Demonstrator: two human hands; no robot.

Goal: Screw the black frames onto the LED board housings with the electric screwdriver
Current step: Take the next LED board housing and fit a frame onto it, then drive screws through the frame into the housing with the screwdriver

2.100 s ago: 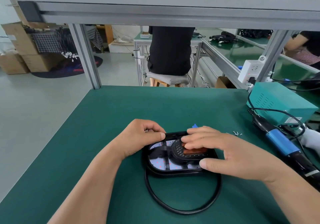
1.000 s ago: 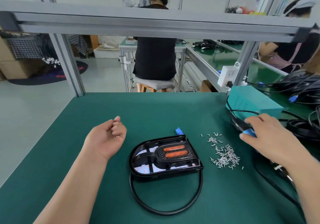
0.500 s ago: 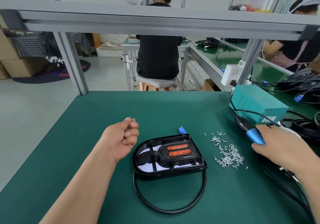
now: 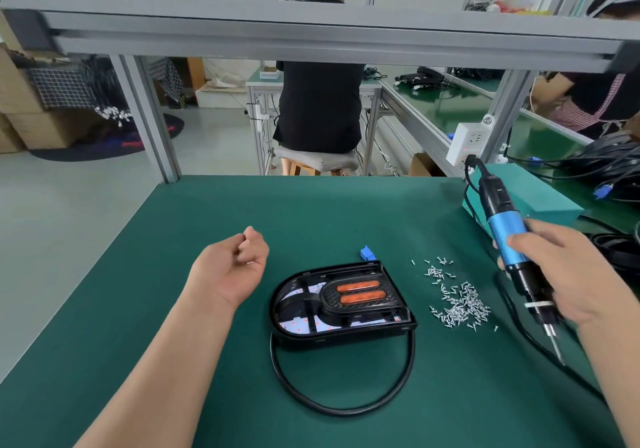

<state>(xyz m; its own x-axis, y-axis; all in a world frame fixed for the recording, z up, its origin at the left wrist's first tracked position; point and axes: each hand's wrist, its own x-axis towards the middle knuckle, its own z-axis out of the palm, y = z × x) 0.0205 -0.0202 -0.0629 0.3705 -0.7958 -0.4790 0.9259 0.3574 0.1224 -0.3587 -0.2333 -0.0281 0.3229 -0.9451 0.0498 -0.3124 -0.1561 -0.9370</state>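
Note:
The LED board housing (image 4: 298, 323) lies on the green table (image 4: 207, 212) with a black frame (image 4: 363, 312) on top of it, two orange bars showing in the middle. A black cable (image 4: 343, 411) loops out toward me. My left hand (image 4: 232, 267) hovers left of the housing, palm up, with its fingers curled round what look like small screws. My right hand (image 4: 581, 274) grips the blue and black electric screwdriver (image 4: 507, 236), lifted right of the housing, bit pointing down at the table.
A pile of loose silver screws (image 4: 457, 304) lies between the housing and the screwdriver. A small blue connector (image 4: 367, 253) sits behind the housing. A teal power box (image 4: 540, 202) and black cables (image 4: 609, 170) stand at the right. Other people sit at benches beyond.
Both hands left the housing. My right hand reached right, took the screwdriver and lifted it off the table. My left hand drew left and curled its fingers.

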